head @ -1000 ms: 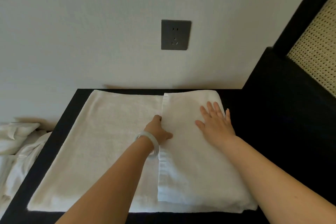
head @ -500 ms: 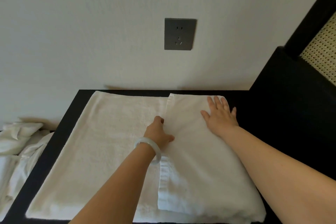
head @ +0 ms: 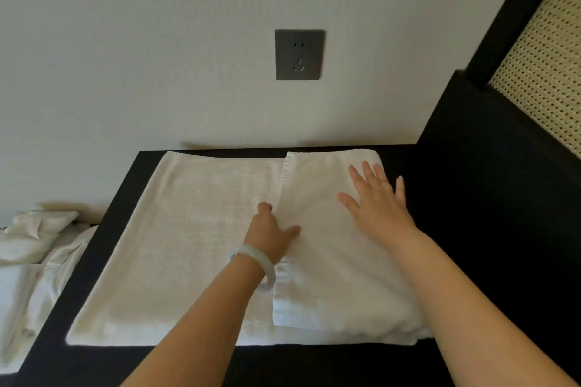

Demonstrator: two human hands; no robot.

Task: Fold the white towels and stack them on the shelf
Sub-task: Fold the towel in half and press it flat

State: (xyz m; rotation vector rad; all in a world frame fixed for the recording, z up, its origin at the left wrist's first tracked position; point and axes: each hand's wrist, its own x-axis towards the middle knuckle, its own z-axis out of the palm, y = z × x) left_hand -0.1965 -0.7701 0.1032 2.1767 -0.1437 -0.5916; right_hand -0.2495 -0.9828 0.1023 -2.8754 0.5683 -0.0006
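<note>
So the white towel (head: 201,248) is spread over a black tabletop (head: 94,276) and takes up most of the lower middle of the frame – nubby terry cloth, a rough rectangle, with its right part folded over on top so there's a thicker, smoother flap (head: 339,276) on the right half. The flap's hemmed edge runs nearly straight up the middle of the picture, with a ribbed band along it.

The left hand (head: 270,234), pale glassy bangle (head: 254,264) on the wrist, sits right at that hem, knuckles up. The fingers are tucked at the edge of the flap with the thumb resting on top – looks like it's pinching the hem, but the fingertips are hidden so I can't say for sure. The right hand (head: 377,201) is flat on the upper right part of the flap, fingers spread, palm down, not gripping anything.

Other stuff: a dark grey square wall socket (head: 299,54) on the plain wall at upper centre, a woven cane panel (head: 547,60) in a black frame at upper right, and a crumpled heap of white fabric (head: 28,261) at the left edge, beside the tabletop.
</note>
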